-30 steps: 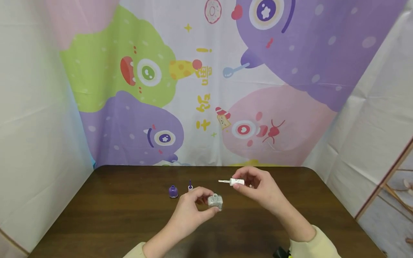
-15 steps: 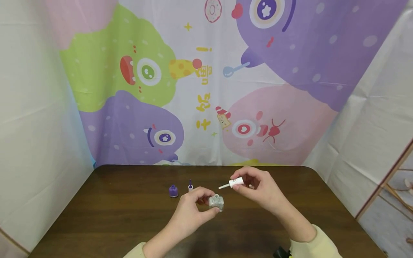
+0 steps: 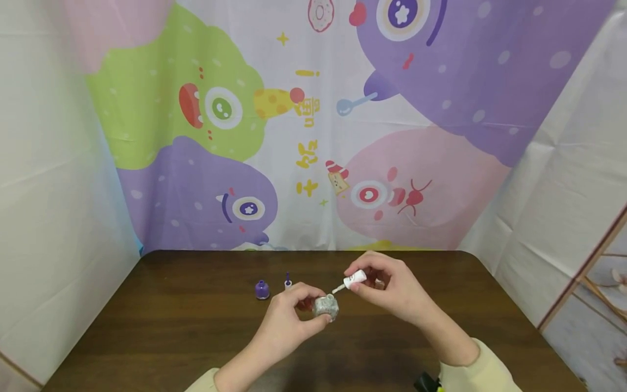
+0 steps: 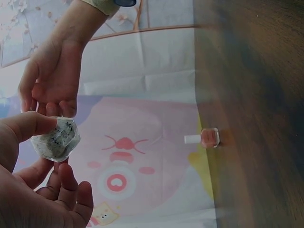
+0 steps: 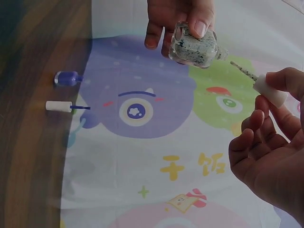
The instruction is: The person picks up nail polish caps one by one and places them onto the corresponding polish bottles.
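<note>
Between thumb and fingers, my left hand [image 3: 286,321] holds a clear nail polish bottle [image 3: 326,309] filled with speckled white-grey polish. Its neck is uncapped and tilts toward the right hand in the right wrist view. My right hand [image 3: 394,286] pinches the white cap [image 3: 355,279] of a nail polish brush. The brush [image 5: 244,71] is coated with speckled polish and points down-left, its tip just off the bottle's mouth. Both hands are above the table.
On the dark wooden table [image 3: 196,332] stand an uncapped purple polish bottle [image 3: 262,291] and a white cap with its purple brush upward [image 5: 59,106]. A pinkish polish bottle [image 4: 210,137] with a white cap stands farther right. A cartoon-print curtain [image 3: 313,228] hangs behind.
The right hand has tipped the brush downward and brought it left to the bottle's mouth. The left hand has kept its hold and tilted the bottle slightly.
</note>
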Demonstrator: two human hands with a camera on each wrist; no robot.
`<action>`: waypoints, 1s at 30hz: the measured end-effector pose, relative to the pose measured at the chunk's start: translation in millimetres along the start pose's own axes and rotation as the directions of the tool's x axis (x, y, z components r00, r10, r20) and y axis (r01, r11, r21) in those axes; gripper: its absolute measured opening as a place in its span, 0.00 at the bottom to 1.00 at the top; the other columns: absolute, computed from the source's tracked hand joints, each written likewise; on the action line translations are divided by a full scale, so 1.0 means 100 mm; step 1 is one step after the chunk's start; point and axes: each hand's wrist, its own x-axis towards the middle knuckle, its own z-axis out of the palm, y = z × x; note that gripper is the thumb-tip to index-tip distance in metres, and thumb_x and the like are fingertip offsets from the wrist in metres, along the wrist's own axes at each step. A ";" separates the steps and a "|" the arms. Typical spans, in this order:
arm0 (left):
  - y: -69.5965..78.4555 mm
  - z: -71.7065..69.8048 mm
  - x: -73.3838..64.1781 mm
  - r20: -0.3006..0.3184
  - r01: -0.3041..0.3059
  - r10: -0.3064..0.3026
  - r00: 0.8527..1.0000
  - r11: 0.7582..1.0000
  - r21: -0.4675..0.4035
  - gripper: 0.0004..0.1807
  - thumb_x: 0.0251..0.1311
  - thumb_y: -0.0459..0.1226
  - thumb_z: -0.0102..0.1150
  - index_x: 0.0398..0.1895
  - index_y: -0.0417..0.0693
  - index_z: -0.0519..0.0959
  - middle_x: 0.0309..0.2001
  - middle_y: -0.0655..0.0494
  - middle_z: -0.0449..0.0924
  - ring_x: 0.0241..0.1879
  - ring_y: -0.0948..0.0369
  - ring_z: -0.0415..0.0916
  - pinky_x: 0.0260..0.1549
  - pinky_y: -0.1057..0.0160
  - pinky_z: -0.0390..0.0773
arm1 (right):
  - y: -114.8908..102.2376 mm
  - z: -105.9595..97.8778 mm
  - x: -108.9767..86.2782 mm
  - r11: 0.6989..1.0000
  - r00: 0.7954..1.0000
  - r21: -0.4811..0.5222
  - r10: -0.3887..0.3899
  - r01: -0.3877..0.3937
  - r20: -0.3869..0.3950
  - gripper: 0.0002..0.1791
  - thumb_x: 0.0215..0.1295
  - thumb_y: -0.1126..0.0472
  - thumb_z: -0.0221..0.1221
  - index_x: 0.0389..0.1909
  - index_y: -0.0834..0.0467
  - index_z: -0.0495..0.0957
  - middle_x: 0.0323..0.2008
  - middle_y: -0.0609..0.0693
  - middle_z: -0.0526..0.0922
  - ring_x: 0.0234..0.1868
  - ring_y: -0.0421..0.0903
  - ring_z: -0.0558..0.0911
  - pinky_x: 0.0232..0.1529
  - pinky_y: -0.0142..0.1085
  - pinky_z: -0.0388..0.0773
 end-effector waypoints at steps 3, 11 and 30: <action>0.00 0.00 0.00 0.000 -0.009 0.009 1.000 1.000 -0.004 0.13 0.43 0.33 0.72 0.33 0.54 0.81 0.29 0.68 0.77 0.31 0.66 0.72 0.34 0.68 0.75 | 0.00 0.00 0.00 1.000 1.000 -0.007 0.002 -0.002 0.011 0.11 0.55 0.64 0.67 0.37 0.48 0.80 0.32 0.43 0.80 0.26 0.39 0.73 0.20 0.31 0.68; 0.01 -0.01 -0.01 0.005 0.002 -0.002 1.000 1.000 0.001 0.12 0.44 0.34 0.72 0.33 0.56 0.82 0.31 0.68 0.77 0.31 0.67 0.72 0.34 0.68 0.74 | -0.01 0.01 -0.02 1.000 0.999 0.000 0.012 -0.012 0.031 0.11 0.55 0.64 0.66 0.38 0.47 0.80 0.32 0.43 0.79 0.26 0.40 0.72 0.20 0.30 0.68; 0.03 0.01 -0.01 0.031 0.003 -0.003 1.000 1.000 -0.010 0.13 0.43 0.34 0.71 0.34 0.56 0.82 0.31 0.70 0.77 0.31 0.68 0.72 0.34 0.64 0.76 | 0.00 0.08 -0.03 0.999 0.996 0.024 0.030 -0.032 0.081 0.10 0.57 0.63 0.66 0.39 0.48 0.80 0.34 0.44 0.79 0.28 0.40 0.74 0.23 0.31 0.72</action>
